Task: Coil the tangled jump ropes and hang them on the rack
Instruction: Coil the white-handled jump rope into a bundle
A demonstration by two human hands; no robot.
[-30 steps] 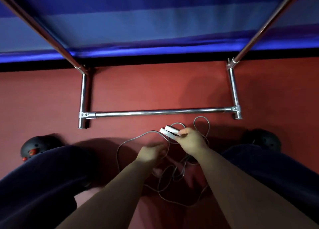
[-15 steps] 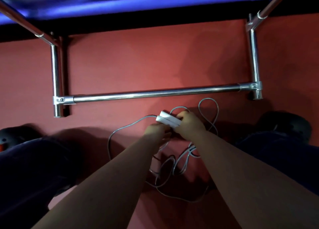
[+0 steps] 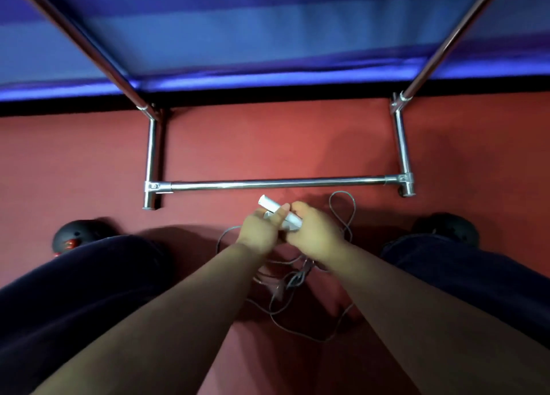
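Both hands, the left hand (image 3: 258,229) and right hand (image 3: 312,226), clamp the white handles (image 3: 278,211) together, likely anchoring the tangled rope (image 3: 297,278) for coiling.

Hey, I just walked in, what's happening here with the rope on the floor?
A person is standing over a tangled grey jump rope that lies in loose loops on the red floor, just in front of the chrome metal rack. Both hands meet at the rope's white handles: the right hand grips them, and the left hand holds them from the other side. The cord is not yet coiled, and nothing hangs on the rack's bars in view.
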